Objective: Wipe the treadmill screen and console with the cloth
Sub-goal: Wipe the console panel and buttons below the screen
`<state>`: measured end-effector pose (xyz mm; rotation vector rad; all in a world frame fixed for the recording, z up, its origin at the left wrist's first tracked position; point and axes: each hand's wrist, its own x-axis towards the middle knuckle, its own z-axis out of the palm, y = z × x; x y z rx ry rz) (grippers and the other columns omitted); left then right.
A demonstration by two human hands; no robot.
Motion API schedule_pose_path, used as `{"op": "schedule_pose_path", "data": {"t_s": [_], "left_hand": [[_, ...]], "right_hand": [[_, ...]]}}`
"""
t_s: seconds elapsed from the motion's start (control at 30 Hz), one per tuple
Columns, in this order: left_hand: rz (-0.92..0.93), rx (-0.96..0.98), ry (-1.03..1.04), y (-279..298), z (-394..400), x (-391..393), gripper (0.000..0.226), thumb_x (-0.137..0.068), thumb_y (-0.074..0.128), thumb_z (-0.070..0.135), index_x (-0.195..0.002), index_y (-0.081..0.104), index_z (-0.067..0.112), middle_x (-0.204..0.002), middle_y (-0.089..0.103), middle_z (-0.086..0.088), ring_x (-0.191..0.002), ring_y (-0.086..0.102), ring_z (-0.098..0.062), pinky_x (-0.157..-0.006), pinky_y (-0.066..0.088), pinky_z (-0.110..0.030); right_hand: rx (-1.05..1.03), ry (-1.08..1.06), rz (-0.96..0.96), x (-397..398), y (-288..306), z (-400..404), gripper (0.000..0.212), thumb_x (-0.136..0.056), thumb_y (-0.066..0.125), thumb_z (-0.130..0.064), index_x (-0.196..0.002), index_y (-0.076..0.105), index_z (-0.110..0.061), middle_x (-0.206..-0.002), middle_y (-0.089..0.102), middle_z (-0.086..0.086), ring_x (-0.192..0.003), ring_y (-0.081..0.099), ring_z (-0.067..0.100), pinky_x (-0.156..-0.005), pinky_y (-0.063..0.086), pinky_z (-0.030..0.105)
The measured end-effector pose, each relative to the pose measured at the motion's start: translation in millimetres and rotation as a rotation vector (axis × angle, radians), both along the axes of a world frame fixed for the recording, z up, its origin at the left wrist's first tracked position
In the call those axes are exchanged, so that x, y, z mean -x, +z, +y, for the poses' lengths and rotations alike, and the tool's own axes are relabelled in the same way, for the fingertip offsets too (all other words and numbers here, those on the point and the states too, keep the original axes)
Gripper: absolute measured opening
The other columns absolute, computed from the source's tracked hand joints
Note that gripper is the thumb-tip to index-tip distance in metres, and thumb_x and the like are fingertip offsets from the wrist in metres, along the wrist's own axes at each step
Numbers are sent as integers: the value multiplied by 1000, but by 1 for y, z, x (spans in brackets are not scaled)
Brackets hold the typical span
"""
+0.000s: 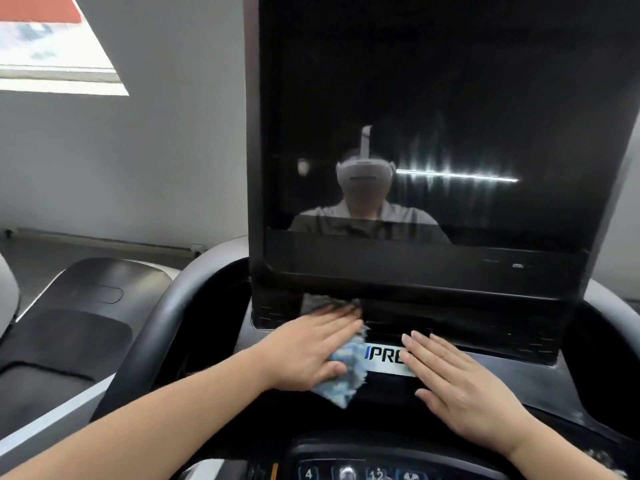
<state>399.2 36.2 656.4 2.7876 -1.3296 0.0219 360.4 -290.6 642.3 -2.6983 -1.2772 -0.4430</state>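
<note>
Hands flat, fingers spread: left hand (311,351) presses cloth (343,372); right hand (453,379) half-covers "PR" label (382,356) on console (571,386).

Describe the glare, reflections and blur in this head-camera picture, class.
Head view: the dark screen mirrors the wearer and a bright streak of light; the fingertips of the left hand and the cloth smear with motion blur; the wide lens bends the screen's edges.
</note>
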Motion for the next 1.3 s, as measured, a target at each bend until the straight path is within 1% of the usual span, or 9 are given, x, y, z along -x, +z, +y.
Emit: {"op": "schedule_pose_path", "data": {"t_s": [0.13, 0.33, 0.47, 0.73, 0.87, 0.97, 1.13, 1.2, 1.3], "left_hand": [[51, -25, -48, 10, -43, -15, 73, -103, 27, 53, -157, 17, 6, -165, 14, -13, -154, 4, -20, -124, -5, -31], [2, -1, 106, -4, 24, 18, 74, -103, 15, 59, -157, 21, 8, -164, 17, -10, -153, 6, -18, -123, -4, -30], [25, -18, 220, -13, 65, 35, 73, -104, 17, 61, -159, 7, 14, -166, 4, -5, -153, -9, -12, -122, -8, -28], [35, -4, 343, -29, 101, 68, 75, -104, 17, 62, -158, 9, 11, -166, 8, -7, -154, 5, -21, -122, 3, -35], [-7, 22, 374, -36, 115, 91, 81, -98, 31, 61, -157, 11, 10, -163, 19, -9, -151, 22, -27, -120, 11, -38], [-52, 21, 335, -38, 114, 111, 83, -90, 37, 59, -151, 26, 4, -158, 34, -14, -145, 35, -31, -118, 19, -42], [3, 75, 414, -43, 123, 135, 87, -86, 43, 59, -151, 30, 3, -158, 34, -15, -145, 32, -30, -117, 33, -45], [48, 114, 546, -42, 131, 142, 89, -84, 49, 59, -149, 32, 0, -155, 39, -18, -142, 39, -32, -111, 41, -48], [58, 188, 674, -48, 142, 155, 95, -72, 81, 46, -143, 43, -4, -147, 48, -22, -135, 48, -36, -106, 43, -49]], "right_hand": [[9, 2, 4, -1, 1, 0, 50, -101, 47, -36, -140, 54, -6, -153, 44, 11, -146, 35, 25, -115, 32, 43], [19, 8, 10, 0, 0, -1, 49, -101, 45, -33, -141, 53, -5, -154, 43, 11, -146, 35, 25, -115, 32, 44], [25, 7, 18, 0, 1, -1, 49, -104, 41, -34, -142, 51, -4, -154, 41, 12, -146, 35, 26, -115, 32, 45], [224, -49, 63, 3, 12, 1, 56, -108, 21, -41, -148, 41, -7, -157, 36, 12, -149, 25, 24, -117, 23, 42], [244, -115, 87, 13, 44, 33, 56, -103, 30, -42, -142, 53, -8, -154, 42, 11, -146, 34, 23, -118, 23, 40], [173, -72, 58, 25, 65, 101, 53, -101, 37, -40, -135, 59, -7, -150, 47, 13, -140, 44, 27, -116, 33, 43], [259, -38, 132, 35, 58, 235, 58, -85, 70, -47, -130, 64, -10, -141, 56, 16, -129, 55, 32, -105, 46, 45], [354, -82, 244, 37, 54, 266, 69, -87, 67, -51, -139, 55, -8, -149, 47, 18, -136, 47, 35, -112, 38, 46], [418, -195, 280, 39, 47, 281, 73, -101, 43, -51, -156, 24, -8, -165, 14, 16, -151, 16, 32, -122, 12, 44]]}}
